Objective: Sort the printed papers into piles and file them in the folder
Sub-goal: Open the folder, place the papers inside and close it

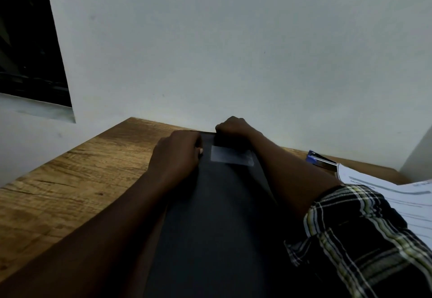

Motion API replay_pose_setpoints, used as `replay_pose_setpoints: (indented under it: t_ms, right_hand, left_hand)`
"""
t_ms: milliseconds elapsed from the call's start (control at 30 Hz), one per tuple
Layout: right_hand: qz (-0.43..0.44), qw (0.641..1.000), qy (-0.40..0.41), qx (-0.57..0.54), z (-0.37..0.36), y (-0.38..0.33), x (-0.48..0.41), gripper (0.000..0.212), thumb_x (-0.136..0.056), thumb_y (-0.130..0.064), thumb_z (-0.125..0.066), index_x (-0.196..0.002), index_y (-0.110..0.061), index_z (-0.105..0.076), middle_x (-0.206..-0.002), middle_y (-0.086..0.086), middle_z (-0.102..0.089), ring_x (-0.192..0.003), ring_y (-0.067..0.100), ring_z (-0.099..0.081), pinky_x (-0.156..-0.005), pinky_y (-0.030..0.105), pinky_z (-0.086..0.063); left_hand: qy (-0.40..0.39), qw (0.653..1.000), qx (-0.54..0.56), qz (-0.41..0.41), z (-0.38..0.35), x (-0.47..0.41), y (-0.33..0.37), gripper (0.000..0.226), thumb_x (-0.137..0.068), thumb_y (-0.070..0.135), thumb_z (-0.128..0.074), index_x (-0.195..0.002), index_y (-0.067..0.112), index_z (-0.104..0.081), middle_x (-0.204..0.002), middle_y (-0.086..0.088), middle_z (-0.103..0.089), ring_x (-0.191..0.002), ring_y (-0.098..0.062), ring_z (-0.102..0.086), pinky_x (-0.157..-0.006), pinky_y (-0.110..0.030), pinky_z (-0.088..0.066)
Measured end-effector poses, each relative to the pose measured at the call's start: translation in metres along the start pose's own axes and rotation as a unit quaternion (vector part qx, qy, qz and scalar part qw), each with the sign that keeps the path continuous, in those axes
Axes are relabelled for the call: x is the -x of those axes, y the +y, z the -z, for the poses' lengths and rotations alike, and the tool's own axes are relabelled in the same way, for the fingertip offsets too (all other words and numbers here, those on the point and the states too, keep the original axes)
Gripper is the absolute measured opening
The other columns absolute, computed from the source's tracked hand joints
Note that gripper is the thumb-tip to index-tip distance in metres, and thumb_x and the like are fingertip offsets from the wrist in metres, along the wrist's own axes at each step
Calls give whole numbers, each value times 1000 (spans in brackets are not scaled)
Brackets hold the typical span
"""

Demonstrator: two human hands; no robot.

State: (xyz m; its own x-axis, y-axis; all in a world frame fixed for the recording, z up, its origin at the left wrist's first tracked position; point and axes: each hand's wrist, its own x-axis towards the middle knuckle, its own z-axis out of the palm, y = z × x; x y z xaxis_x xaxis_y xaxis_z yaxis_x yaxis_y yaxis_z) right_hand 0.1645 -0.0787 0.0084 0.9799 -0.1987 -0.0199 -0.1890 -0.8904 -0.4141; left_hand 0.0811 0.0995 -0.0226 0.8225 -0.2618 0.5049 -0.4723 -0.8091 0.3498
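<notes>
While gripping the dark folder [217,216] at its far end, courts a few mishaps. Curls the left hand [177,155] round the folder's left edge beside the pale label [231,158], thumb on the cover. Bunches the right hand [231,127] into a fist over the far edge by the wall, seemingly pinching that edge, though cannot see the fingertips. Has the folder flat on the bench [70,180], apparently closed, running from the near side towards the wall. Has the printed papers [397,194] off to the right, partly under the plaid sleeve [362,239], with a blue stapler [321,158] just beyond them; judging by that, not yet filed. Could, by lifting the cover with the right forearm stretched over it, work against itself or drag the whole folder sideways. Could catch the loose sheets when drawing the sleeve back, skewing or creasing them and muddling any sorting. Could also nudge the stapler. May jam the cover against the wall if swinging it up that way.
</notes>
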Motion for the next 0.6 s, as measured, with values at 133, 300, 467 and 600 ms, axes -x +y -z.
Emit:
replay_pose_setpoints:
  t_ms: [133,300,467,600]
  right_hand:
    - [-4,1000,14,27,5,16,-3,21,-71,-38,-41,-69,-17,-44,-89,6,-50,-81,25,-54,-62,30,-34]
    - [-35,997,68,26,15,43,1,23,-84,-35,-48,-83,-11,-50,-99,7,-51,-89,26,-51,-74,32,-37]
    - [-48,994,89,43,27,61,6,23,-84,-35,-52,-89,-14,-56,-101,7,-50,-95,30,-55,-80,31,-39]
    - [-58,994,94,17,34,79,14,25,-80,-38,-52,-68,-16,-47,-96,10,-52,-86,31,-54,-75,32,-41]
  left_hand:
    - [0,1000,0,-2,0,1,-1,6,-93,28,-56,-93,26,-63,-102,-2,-65,-91,-23,-60,-69,-32,-44]
    - [0,1000,5,-12,1,2,0,11,-95,29,-56,-99,24,-65,-103,-2,-65,-92,-22,-60,-73,-34,-47]
    - [-1,1000,0,-1,-1,0,-1,10,-93,31,-56,-96,25,-64,-103,-3,-65,-94,-25,-60,-70,-32,-43]
    - [2,1000,-10,-2,-1,0,0,11,-93,31,-56,-96,25,-65,-102,-4,-65,-92,-26,-61,-68,-31,-40]
